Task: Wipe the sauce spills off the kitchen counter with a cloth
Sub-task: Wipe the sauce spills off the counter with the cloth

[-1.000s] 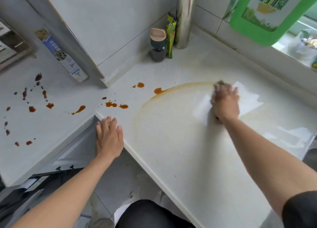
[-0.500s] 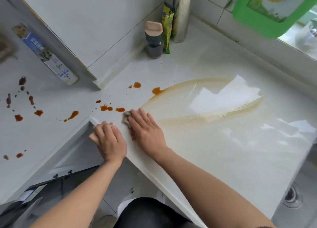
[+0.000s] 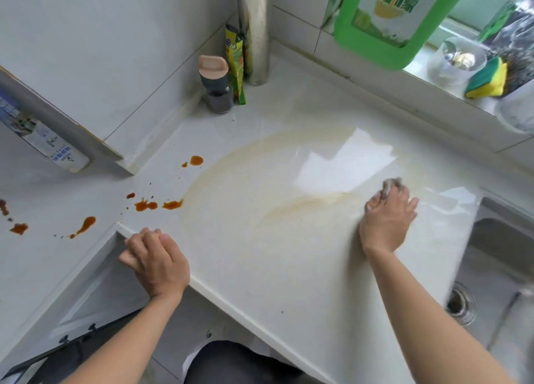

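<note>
- Orange-brown sauce spills (image 3: 146,205) lie undisturbed on the white surface (image 3: 260,268), grouped near the inner corner; further drops (image 3: 196,160) sit toward the wall and more (image 3: 18,228) run off to the far left.
- Right hand (image 3: 385,219) presses a greyish cloth (image 3: 391,185) flat onto the surface near the sink (image 3: 497,253); its fingers (image 3: 404,198) are spread over the cloth, most of which is hidden beneath the palm.
- Left hand (image 3: 154,258) rests on the surface edge at the corner, fingers curled loosely over the lip, holding nothing; it serves as a brace.
- Finding: a wide, pale yellowish smear (image 3: 289,207) arcs across the area between the hands. Sauce is being thinned and spread, not fully lifted.
- Recommendation: keep the palm flat and pressure even, overlapping each pass so no streak is left between strokes.
- Recommendation: fold or turn the cloth to a clean face before meeting the thick spills; a loaded cloth would likely drag them into the wiped zone.
- Recommendation: gather the spills inward, away from the edge, to avoid drips onto the floor.
- Risk: the spice jar (image 3: 215,86) and sachet (image 3: 235,63) at the back corner stand well apart from the current pass.
</note>
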Motion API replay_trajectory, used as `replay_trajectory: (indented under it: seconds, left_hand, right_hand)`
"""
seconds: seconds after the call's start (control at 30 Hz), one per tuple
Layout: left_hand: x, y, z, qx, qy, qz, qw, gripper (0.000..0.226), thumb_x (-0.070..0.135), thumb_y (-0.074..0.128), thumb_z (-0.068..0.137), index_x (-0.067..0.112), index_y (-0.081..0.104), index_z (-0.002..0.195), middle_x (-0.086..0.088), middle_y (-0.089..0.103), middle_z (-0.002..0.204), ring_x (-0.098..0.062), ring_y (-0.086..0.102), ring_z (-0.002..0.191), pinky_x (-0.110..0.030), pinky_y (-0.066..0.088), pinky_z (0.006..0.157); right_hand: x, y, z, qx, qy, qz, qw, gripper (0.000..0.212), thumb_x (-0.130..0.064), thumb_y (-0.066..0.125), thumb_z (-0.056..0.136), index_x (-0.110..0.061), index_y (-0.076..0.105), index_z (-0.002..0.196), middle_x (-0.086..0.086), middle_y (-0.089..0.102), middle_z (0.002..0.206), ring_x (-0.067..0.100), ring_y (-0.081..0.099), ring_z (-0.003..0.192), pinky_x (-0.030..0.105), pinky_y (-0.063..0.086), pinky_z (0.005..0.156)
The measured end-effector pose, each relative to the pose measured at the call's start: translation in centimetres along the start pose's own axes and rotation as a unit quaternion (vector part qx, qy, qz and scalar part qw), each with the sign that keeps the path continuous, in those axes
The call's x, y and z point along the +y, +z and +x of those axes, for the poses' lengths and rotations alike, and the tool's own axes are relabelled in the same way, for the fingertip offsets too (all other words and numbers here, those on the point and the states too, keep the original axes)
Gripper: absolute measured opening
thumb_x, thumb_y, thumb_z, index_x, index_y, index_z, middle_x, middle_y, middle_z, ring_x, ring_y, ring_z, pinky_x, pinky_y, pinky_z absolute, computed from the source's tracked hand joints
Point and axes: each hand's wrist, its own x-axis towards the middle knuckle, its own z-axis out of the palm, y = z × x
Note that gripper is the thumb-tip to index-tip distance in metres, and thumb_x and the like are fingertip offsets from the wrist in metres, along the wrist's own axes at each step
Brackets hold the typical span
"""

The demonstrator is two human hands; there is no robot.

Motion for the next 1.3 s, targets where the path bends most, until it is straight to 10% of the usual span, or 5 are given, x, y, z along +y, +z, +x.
replay_trajectory:
  seconds: [0.27, 0.63, 0.77, 1.0, 1.3]
  left_hand:
    - [-0.1, 0.1, 0.0, -0.010, 0.008, 0.018, 1.000, 0.039, 0.030, 0.028, 0.100, -0.003, 0.049, 0.101, -0.023, 0.045, 0.118, -0.046, 0.037, 0.105, -0.045, 0.029, 0.089]
    - [-0.3, 0.2, -0.2, 0.002, 0.001, 0.001, 1.000, 0.034, 0.027, 0.030, 0.100, -0.002, 0.048, 0.099, -0.023, 0.046, 0.118, -0.046, 0.038, 0.104, -0.045, 0.031, 0.085]
    - [-0.1, 0.1, -0.1, -0.006, -0.004, -0.008, 1.000, 0.038, 0.030, 0.029, 0.100, -0.002, 0.048, 0.101, -0.022, 0.044, 0.120, -0.044, 0.037, 0.105, -0.046, 0.033, 0.086]
    - [0.0, -0.1, 0.0, -0.013, 0.014, 0.032, 0.999, 0.031, 0.026, 0.034, 0.100, -0.002, 0.048, 0.099, -0.024, 0.044, 0.118, -0.044, 0.038, 0.108, -0.051, 0.033, 0.089]
    - [1.2, -0.5, -0.5, -0.006, -0.031, -0.031, 0.999, 0.024, 0.017, 0.040, 0.096, 0.002, 0.048, 0.114, -0.021, 0.040, 0.131, -0.043, 0.033, 0.122, -0.057, 0.040, 0.095]
  right_hand:
    - [-13.2, 4.7, -15.6, -0.196, -0.526, 0.071, 0.825, 0.050, -0.019, 0.037, 0.091, -0.010, 0.054, 0.137, 0.008, 0.045, 0.151, 0.032, 0.034, 0.143, 0.048, 0.027, 0.118]
    - [2.4, -2.0, 0.3, 0.011, 0.043, 0.032, 0.999, 0.047, -0.003, 0.048, 0.090, -0.006, 0.049, 0.137, 0.013, 0.040, 0.150, 0.033, 0.026, 0.142, 0.048, 0.017, 0.118]
    - [-2.9, 1.2, -12.7, -0.011, -0.148, 0.062, 0.987, 0.049, -0.006, 0.042, 0.092, -0.005, 0.048, 0.141, 0.013, 0.043, 0.151, 0.042, 0.034, 0.141, 0.048, 0.015, 0.119]
    - [-12.6, 4.4, -20.8, -0.203, -0.514, 0.093, 0.828, 0.042, -0.020, 0.034, 0.100, -0.009, 0.060, 0.132, 0.010, 0.049, 0.147, 0.031, 0.038, 0.141, 0.047, 0.033, 0.115]
    - [6.0, -1.4, 4.3, -0.070, -0.126, 0.017, 0.989, 0.049, -0.006, 0.051, 0.091, -0.011, 0.046, 0.140, 0.009, 0.033, 0.156, 0.041, 0.018, 0.146, 0.055, 0.015, 0.118]
